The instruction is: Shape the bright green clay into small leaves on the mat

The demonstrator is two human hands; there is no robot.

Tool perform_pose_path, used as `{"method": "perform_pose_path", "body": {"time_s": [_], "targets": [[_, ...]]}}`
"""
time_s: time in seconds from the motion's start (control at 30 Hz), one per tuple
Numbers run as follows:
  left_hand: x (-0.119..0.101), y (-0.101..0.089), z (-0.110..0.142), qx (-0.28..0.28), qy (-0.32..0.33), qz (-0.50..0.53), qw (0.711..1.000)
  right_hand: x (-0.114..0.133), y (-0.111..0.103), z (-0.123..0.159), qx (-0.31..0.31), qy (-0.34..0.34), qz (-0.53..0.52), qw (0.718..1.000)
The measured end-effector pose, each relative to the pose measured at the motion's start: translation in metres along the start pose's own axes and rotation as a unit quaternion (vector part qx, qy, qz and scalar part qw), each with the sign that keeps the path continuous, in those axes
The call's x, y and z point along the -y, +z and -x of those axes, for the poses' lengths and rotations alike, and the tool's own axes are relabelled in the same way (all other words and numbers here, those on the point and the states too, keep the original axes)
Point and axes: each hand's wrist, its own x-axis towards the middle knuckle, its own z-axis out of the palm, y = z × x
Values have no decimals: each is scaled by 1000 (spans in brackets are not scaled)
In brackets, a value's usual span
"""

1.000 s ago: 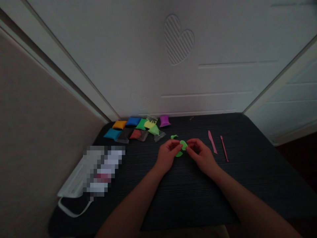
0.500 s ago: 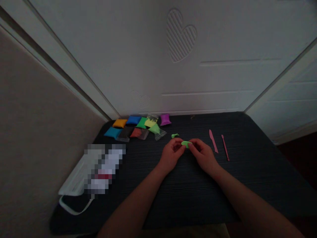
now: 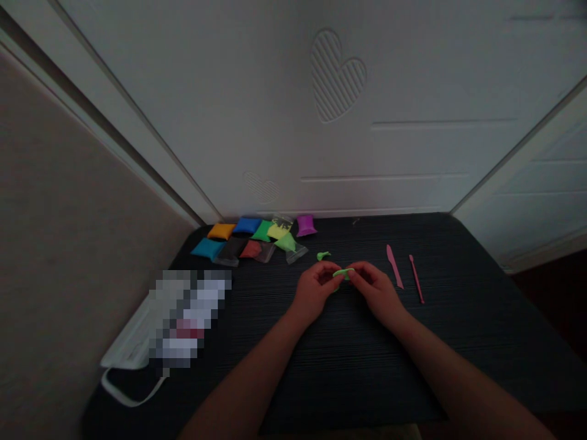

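Between the fingertips of both hands is a flattened piece of light green modelling clay [image 3: 343, 274]. My left hand [image 3: 315, 293] pinches its left end with thumb and fingers. The right end is pinched by my right hand [image 3: 376, 293], thumb toward me. Just beyond the left fingers, a small light green clay piece [image 3: 323, 256] with a thin tail lies on the dark table [image 3: 358, 360]. To the right of my right hand lie a pink plastic clay knife [image 3: 394, 266] and a thin pink modelling stick [image 3: 417, 278].
Several small clay packets, among them a purple packet [image 3: 306, 225], a blue packet [image 3: 246, 225] and an opened light green packet [image 3: 288, 243], lie along the back left. A white face mask [image 3: 131, 348] sits at the left edge beside a blurred item. A white panel [image 3: 257, 91] rises behind the table.
The clay has tilted in my fingers and now shows a thinner edge. Both hands still pinch it. The whole view has shifted slightly, with the table things a little lower.
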Motion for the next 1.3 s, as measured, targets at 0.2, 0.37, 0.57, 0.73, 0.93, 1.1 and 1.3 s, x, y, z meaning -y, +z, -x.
{"method": "perform_pose_path", "body": {"time_s": [0.2,0.37,0.57,0.73,0.93,1.1,1.3], "targets": [[1,2,6,-20,55,-90,994,1,-1,-2,16,10,-38,999],[1,0,5,-27,70,-153,985,2,-1,1,-9,-23,3,1000],[2,-1,2,-26,59,-173,983,2,-2,2,-53,-39,-12,998],[-1,0,2,-45,33,-93,994,0,-2,1,-40,-32,-47,998],[-1,2,5,-16,45,-118,992,1,-2,3,-29,-66,93,993],[-4,1,7,5,78,-222,972,6,-4,3,-18,-93,168,981],[-7,3,9,-14,126,-272,954,8,-2,5,-21,-112,190,975]]}}
